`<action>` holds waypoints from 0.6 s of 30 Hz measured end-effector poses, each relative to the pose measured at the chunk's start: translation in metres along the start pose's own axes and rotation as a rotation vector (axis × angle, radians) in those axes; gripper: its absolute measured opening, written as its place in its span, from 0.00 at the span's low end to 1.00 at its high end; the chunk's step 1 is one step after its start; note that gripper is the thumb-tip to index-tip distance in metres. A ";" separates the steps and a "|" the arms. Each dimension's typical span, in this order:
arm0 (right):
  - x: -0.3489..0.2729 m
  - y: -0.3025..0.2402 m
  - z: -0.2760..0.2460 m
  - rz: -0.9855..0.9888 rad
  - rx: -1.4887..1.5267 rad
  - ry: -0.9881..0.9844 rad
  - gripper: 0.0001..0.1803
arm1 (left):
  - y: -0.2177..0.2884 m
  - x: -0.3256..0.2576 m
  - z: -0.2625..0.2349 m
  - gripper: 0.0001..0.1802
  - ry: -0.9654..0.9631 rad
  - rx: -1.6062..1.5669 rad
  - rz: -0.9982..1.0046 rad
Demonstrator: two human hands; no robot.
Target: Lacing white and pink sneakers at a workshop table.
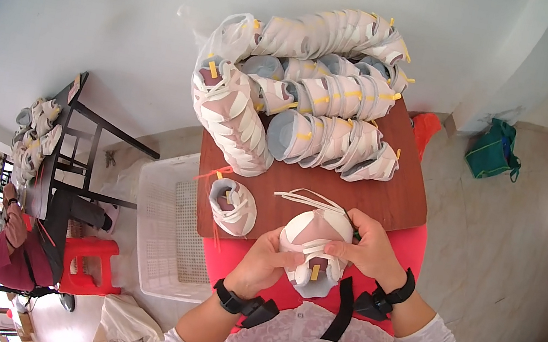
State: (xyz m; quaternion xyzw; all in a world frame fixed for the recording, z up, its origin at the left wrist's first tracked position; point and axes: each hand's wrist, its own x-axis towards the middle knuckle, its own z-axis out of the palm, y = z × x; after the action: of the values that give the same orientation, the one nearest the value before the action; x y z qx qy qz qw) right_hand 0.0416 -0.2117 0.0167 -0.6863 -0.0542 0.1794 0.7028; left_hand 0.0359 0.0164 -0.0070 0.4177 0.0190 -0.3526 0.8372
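Note:
Close to my body I hold a white and dusty-pink shoe upper [307, 232] between both hands, its grey-lined opening and yellow tab toward me. My left hand [263, 263] grips its left side, thumb on top near the lacing. The fingers of my right hand [371, 250] close round the other side, its thumb pressed by the laces. Loose white lace ends [306, 198] trail over the board beyond it. Left of it stands a single laced shoe upper [235, 209] beside a thin orange-red cord. Rows of nested shoe uppers [340, 146] cover the far part of the brown tabletop [400, 182].
A white plastic crate [158, 224] stands on the floor at the left. Farther left, a person [18, 247] sits by a black-framed table with more uppers, near a red stool [88, 266]. A green bag [493, 155] lies right of the table, by the wall.

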 end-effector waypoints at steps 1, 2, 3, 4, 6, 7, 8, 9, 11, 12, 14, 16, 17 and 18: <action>0.001 0.001 0.000 -0.002 -0.003 0.000 0.27 | -0.001 0.000 0.000 0.30 0.001 -0.087 0.005; 0.002 0.005 0.000 0.011 0.007 0.021 0.27 | -0.001 0.000 0.001 0.30 -0.002 -0.087 0.009; 0.003 0.009 0.000 0.023 0.017 0.044 0.26 | 0.000 0.001 0.003 0.31 0.000 -0.113 0.049; 0.003 0.014 0.003 0.018 0.011 0.044 0.26 | 0.001 0.002 0.004 0.31 0.001 -0.138 0.090; -0.002 0.023 0.014 -0.036 0.188 0.162 0.23 | 0.001 0.001 0.005 0.32 0.021 -0.123 0.147; -0.006 0.022 0.017 -0.047 0.179 0.155 0.23 | 0.001 0.000 0.005 0.32 0.046 -0.110 0.198; -0.011 0.019 0.021 0.005 0.288 0.114 0.22 | 0.000 0.000 0.004 0.32 0.041 -0.108 0.213; -0.017 0.016 0.025 0.062 0.397 0.075 0.21 | -0.003 -0.003 0.003 0.32 0.041 -0.111 0.227; -0.022 0.013 0.031 0.185 0.560 0.050 0.19 | -0.006 -0.009 0.004 0.32 0.037 -0.113 0.252; -0.023 0.013 0.032 0.128 0.465 0.057 0.18 | -0.006 -0.011 0.007 0.32 0.023 -0.137 0.250; -0.024 0.015 0.031 0.061 0.364 0.058 0.17 | -0.009 -0.017 0.010 0.32 0.005 -0.158 0.259; -0.023 0.016 0.027 0.078 0.369 0.054 0.15 | -0.014 -0.026 0.011 0.33 -0.038 -0.209 0.259; -0.023 0.014 0.029 0.069 0.364 0.049 0.15 | -0.014 -0.030 0.012 0.33 -0.042 -0.204 0.269; -0.024 0.013 0.031 0.062 0.413 0.011 0.14 | -0.016 -0.034 0.014 0.33 -0.086 -0.221 0.270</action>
State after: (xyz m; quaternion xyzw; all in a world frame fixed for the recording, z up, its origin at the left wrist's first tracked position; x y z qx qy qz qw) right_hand 0.0071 -0.1903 0.0095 -0.5297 0.0086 0.2045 0.8231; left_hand -0.0034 0.0199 0.0020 0.3063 -0.0347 -0.2501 0.9178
